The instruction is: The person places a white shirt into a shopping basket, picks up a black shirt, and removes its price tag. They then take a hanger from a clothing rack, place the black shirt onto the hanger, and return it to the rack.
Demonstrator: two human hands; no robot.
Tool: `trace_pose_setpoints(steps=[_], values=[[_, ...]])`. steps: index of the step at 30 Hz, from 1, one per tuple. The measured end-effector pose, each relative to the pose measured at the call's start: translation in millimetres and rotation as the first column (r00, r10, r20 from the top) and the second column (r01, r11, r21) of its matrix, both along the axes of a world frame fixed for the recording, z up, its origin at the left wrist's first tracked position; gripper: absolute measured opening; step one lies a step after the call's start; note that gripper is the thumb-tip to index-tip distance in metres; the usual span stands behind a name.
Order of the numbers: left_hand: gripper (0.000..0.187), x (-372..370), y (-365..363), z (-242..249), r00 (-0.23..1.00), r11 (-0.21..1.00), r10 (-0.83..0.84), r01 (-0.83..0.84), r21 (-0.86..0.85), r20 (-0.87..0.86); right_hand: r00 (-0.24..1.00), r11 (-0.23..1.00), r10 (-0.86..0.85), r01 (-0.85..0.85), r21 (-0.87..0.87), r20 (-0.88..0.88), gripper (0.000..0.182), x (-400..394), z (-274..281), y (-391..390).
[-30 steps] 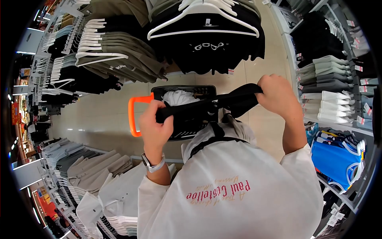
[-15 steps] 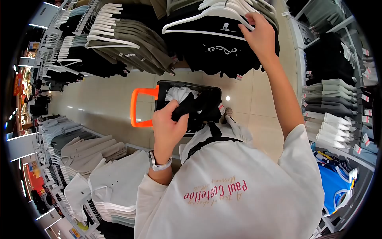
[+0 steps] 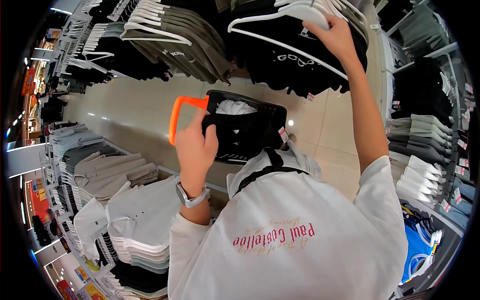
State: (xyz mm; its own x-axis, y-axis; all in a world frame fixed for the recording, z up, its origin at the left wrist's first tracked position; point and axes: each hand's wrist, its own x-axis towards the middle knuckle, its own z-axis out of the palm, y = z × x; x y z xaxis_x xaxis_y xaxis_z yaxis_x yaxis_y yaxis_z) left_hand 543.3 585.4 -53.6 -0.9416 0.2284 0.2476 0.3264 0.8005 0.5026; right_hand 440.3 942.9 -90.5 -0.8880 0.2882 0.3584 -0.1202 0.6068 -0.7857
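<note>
My left hand (image 3: 196, 150), with a watch (image 3: 192, 196) on the wrist, is closed on the edge of a black garment (image 3: 247, 130). The garment lies spread over a black shopping basket (image 3: 282, 117), with a price tag (image 3: 283, 134) at its right end. White cloth (image 3: 235, 107) shows inside the basket, beside its orange handle (image 3: 176, 112). Up at the rack, my right hand (image 3: 340, 39) pinches a white hanger (image 3: 270, 37) near its middle. On that hanger is a black T-shirt (image 3: 272, 57) with a white print, tilted down to the right.
Olive shirts (image 3: 187, 47) hang left of the black ones. Pale polo shirts (image 3: 142, 212) are on a lower-left display. Folded clothes (image 3: 420, 135) fill the right shelves, with blue tops (image 3: 420, 250) below. Tiled floor (image 3: 145, 120) runs between the racks.
My left hand has shifted left, drawing the black garment out flatter across the basket. The hanger at my right hand has tilted, its right end lower. The whole view has shifted slightly.
</note>
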Motion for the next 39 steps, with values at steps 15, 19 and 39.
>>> trace_pose_setpoints(steps=[15, 19, 39], values=[[0.028, -13.4, -7.8, -13.5, 0.994, 0.986, 0.054, -0.037, -0.164, 0.096, 0.910, 0.906, 0.344, -0.257, -0.336, 0.233, 0.025, 136.7, -6.5, 34.6], [0.025, -13.4, 0.1, -15.7, 0.991, 0.992, -0.044, 0.059, -0.116, 0.129, 0.901, 0.866, 0.388, -0.283, -0.412, 0.196, 0.018, 153.2, -19.1, 9.0], [0.021, -11.5, 10.5, 1.8, 0.988, 0.982, -0.121, 0.133, -0.135, 0.099, 0.936, 0.871, 0.336, -0.264, -0.415, 0.109, 0.016, 172.9, -9.3, -6.3]])
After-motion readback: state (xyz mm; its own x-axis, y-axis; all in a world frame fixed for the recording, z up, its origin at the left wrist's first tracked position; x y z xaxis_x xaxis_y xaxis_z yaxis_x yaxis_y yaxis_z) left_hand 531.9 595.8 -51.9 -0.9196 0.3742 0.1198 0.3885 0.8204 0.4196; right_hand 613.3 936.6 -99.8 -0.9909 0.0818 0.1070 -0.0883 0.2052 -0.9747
